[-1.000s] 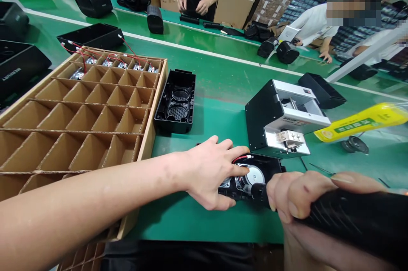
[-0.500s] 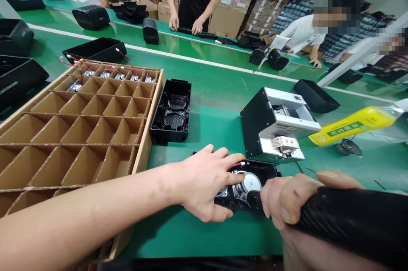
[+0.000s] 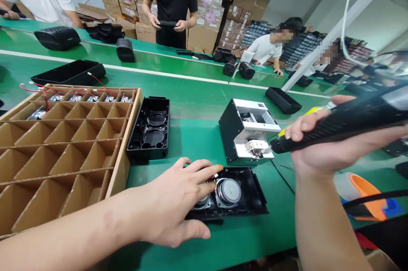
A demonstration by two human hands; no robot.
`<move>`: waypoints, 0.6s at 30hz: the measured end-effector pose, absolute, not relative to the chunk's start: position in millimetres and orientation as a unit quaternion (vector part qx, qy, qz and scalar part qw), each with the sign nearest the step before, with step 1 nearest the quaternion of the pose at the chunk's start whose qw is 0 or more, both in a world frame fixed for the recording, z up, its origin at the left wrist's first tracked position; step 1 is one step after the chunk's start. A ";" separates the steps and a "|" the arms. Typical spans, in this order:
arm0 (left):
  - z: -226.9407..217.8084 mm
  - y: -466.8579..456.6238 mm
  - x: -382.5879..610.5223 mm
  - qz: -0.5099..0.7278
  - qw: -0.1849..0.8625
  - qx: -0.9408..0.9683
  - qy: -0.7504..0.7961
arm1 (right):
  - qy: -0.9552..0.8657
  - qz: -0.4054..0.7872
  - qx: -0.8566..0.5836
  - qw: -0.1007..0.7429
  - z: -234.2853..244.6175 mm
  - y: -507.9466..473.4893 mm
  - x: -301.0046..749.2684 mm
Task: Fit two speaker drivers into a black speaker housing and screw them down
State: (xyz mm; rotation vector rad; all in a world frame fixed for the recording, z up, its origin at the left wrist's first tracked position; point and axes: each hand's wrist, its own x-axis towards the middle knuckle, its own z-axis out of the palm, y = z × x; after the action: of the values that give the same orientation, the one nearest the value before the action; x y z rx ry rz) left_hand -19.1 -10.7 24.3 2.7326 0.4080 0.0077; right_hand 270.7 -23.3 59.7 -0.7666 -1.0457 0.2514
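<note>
Left hand (image 3: pixel 178 196) flat, fingers spread, pinning housing (image 3: pixel 245 198) steady on table (image 3: pixel 197 135) | right hand (image 3: pixel 318 149) clenched round screwdriver (image 3: pixel 338 123), tip held level at feeder (image 3: pixel 247 135) outlet

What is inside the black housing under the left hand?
The black housing holds one round speaker driver, fully visible; a second driver is half covered by the left hand. Under the palm: hidden.

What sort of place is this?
Probably a speaker assembly line in a factory: long green benches, open black speaker housings, a divided cardboard tray of parts, and the right hand gripping a power screwdriver, with other workers nearby.
</note>
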 end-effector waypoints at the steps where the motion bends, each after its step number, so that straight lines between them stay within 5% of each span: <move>1: 24.0 -10.5 -21.2 0.014 0.203 0.968 0.146 | -0.485 0.125 -0.366 0.785 57.9 -21.2 268.9; 18: -0.2 -19.8 -56.6 0.008 0.219 0.954 0.203 | -0.489 0.157 -0.346 0.785 78.1 -63.8 255.8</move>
State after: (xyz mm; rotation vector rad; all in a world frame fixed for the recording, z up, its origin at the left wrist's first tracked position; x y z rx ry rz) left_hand -56.6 -19.8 -0.2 2.6413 0.5627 0.0228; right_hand 255.8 -63.8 78.1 -0.7467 -1.0544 0.3397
